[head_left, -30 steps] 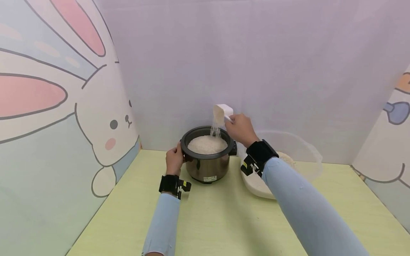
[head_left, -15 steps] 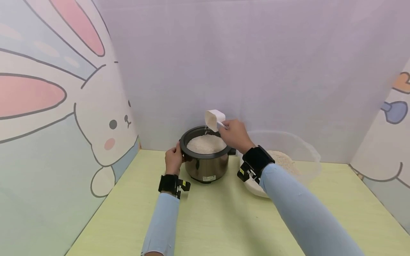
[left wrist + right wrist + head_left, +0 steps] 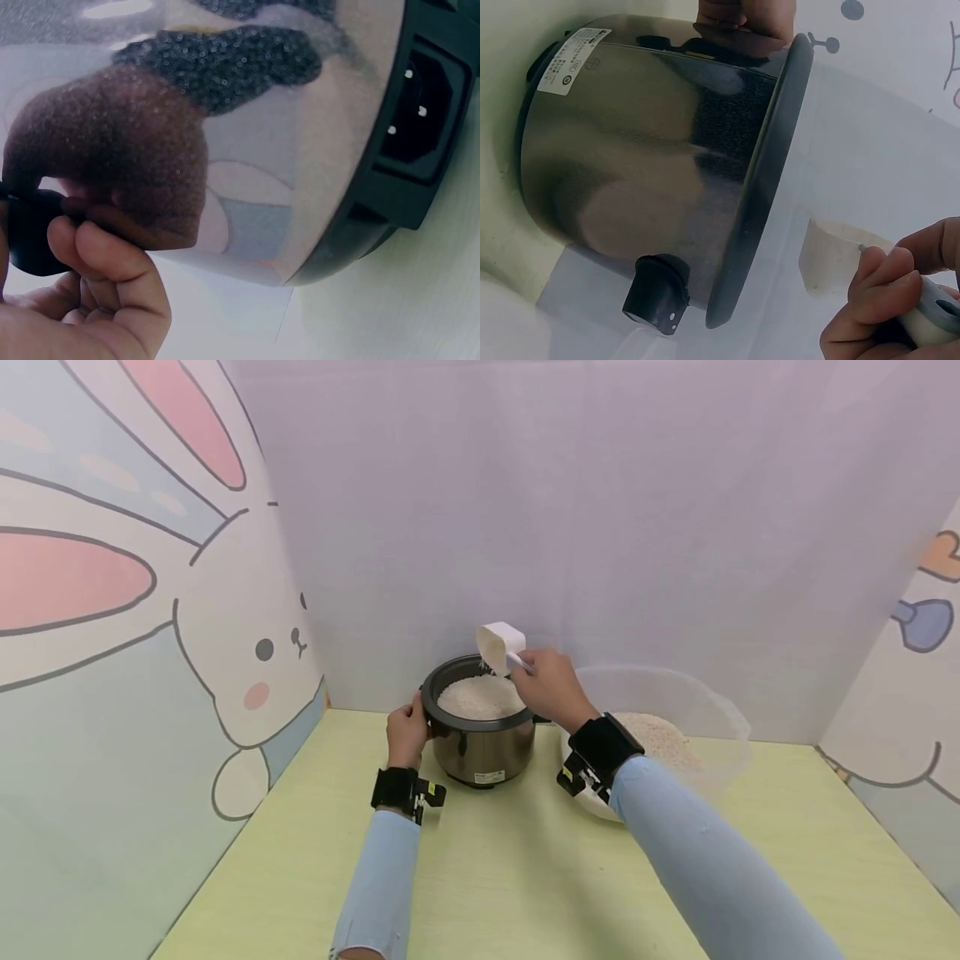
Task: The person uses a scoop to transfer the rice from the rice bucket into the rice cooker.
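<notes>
A dark, shiny rice cooker (image 3: 483,750) stands lidless at the back of the table, with white rice (image 3: 478,698) heaped inside. On its left side, my left hand (image 3: 407,735) grips the black side handle (image 3: 31,244), fingers curled in the left wrist view. My right hand (image 3: 557,688) holds a white measuring scoop (image 3: 504,642) by its handle. The scoop is tilted above the pot, its mouth facing left and down, and a few grains fall from its lip. In the right wrist view the scoop (image 3: 826,261) appears beyond the cooker's rim.
Right of the cooker sits a white tub (image 3: 600,806) of rice, partly behind my right forearm. A clear plastic rim (image 3: 723,714) rises at its back. A power socket (image 3: 424,112) is on the cooker's side. Rabbit-printed panels (image 3: 255,693) flank the table.
My right hand and the scoop have moved left and down over the pot. The stream of rice has thinned to a few grains. My left hand stays on the handle.
</notes>
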Demonstrator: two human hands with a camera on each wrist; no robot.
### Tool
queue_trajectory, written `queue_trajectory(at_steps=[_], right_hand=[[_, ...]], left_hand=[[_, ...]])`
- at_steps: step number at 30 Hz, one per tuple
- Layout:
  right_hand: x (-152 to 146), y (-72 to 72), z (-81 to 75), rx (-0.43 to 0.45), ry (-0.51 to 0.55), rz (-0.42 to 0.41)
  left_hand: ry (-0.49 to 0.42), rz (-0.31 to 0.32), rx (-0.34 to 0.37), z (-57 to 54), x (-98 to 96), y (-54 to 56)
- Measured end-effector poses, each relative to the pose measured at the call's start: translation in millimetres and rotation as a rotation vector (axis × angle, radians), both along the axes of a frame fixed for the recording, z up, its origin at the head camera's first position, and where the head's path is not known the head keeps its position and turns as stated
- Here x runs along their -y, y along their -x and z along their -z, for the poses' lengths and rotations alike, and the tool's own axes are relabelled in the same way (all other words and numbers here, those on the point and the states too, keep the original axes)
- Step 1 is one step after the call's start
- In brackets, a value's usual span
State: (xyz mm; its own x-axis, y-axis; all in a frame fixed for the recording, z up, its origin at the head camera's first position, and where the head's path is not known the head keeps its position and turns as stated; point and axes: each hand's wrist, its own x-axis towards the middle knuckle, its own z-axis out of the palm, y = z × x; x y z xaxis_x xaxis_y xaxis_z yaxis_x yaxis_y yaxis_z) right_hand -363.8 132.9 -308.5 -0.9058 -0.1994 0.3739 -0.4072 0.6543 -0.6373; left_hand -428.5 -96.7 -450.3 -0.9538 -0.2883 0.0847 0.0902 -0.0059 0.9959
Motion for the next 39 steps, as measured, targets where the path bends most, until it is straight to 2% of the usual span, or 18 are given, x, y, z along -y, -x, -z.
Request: queue_trajectory(at_steps=[12,26,39], right_hand=[[-6,0.4,13.9,-0.073,-0.064,-0.014],[-7,-2.6,24.5,-0.093,-0.125,0.004],[-8,-6.0,26.9,-0.097,-0.163,0.025]], left_hand=[[-0.005,-0.008,-0.016,-1.3,0.4,-1.2],[-0.001,-0.01,-0.011,-1.4,0.2,-3.3],[-0.001,-0.002,-0.015,-1.1,1.1,-2.5]])
